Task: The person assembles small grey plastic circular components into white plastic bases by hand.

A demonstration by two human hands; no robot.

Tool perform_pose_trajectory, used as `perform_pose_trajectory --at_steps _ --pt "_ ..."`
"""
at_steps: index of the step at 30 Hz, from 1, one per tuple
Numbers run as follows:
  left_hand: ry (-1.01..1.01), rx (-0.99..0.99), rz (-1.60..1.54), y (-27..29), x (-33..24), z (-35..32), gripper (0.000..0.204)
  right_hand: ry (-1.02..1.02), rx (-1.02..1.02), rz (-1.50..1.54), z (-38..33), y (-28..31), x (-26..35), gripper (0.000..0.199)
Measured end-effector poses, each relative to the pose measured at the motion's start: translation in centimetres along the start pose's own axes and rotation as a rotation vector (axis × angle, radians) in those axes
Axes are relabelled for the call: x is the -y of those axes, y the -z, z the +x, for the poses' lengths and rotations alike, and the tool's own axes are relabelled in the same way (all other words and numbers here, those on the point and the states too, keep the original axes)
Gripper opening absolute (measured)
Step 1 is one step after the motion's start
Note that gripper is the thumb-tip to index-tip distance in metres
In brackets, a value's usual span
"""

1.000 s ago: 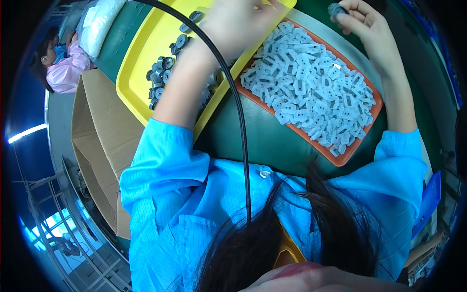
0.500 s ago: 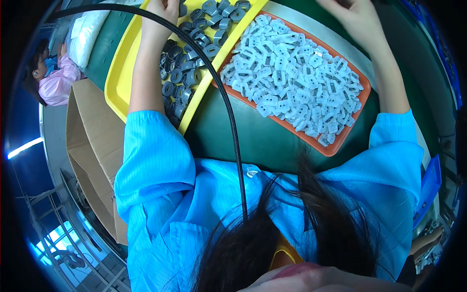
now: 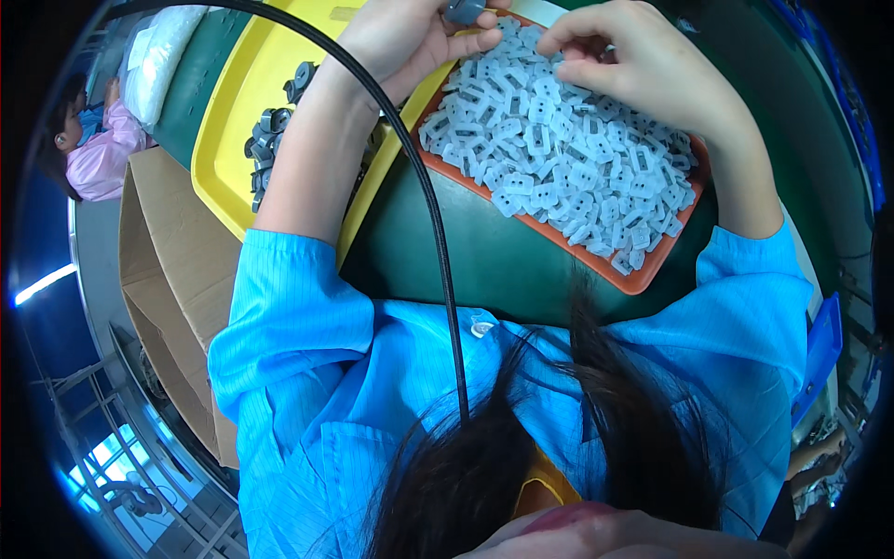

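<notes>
My left hand (image 3: 410, 47), near the top edge, is closed on a grey plastic part (image 3: 464, 11) with a rounded shape, held at the fingertips. Below that forearm, a yellow tray (image 3: 216, 158) holds more of these dark grey parts (image 3: 268, 149), some hidden by the arm. My right hand (image 3: 643, 65) hovers over the far side of an orange tray (image 3: 622, 279), thumb and forefinger bent and a little apart, close to the heap of small translucent white plastic pieces (image 3: 568, 158). I see nothing between its fingertips.
A black cable (image 3: 424, 177) arcs across the view in front of my left forearm. An open cardboard box (image 3: 177, 270) stands left of the green table (image 3: 410, 261). At the far left are a clear plastic bag (image 3: 163, 65) and a person in pink (image 3: 102, 163).
My left hand has moved right from over the yellow tray and now holds a grey part near the orange tray. My right hand has come down and left, over the white pieces.
</notes>
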State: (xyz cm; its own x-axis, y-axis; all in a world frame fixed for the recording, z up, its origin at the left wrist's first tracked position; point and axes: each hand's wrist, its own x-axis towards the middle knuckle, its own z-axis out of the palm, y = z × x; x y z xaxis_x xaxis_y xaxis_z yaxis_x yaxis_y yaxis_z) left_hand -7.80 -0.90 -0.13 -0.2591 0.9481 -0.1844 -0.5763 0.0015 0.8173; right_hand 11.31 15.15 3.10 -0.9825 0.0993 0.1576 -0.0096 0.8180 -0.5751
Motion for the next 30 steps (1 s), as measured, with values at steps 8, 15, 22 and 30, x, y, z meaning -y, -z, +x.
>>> perform_pose_trajectory --at_steps 8,15,22,30 --pt "-0.153 -0.041 0.573 -3.2 1.7 -0.1 0.049 -0.333 -0.035 1.004 0.1 0.5 -1.4 0.015" --pt "-0.265 -0.193 0.701 -4.6 2.3 -0.4 0.036 -0.203 -0.361 0.171 0.3 -1.0 -0.2 0.012" --pt "-0.195 -0.13 0.223 -2.6 3.2 0.2 0.039 -0.199 -0.45 0.776 1.1 -4.3 -2.0 0.011" --pt "-0.157 -0.078 0.007 -3.6 3.1 0.0 0.038 -0.209 -0.528 1.2 0.9 -5.0 -1.2 0.007"
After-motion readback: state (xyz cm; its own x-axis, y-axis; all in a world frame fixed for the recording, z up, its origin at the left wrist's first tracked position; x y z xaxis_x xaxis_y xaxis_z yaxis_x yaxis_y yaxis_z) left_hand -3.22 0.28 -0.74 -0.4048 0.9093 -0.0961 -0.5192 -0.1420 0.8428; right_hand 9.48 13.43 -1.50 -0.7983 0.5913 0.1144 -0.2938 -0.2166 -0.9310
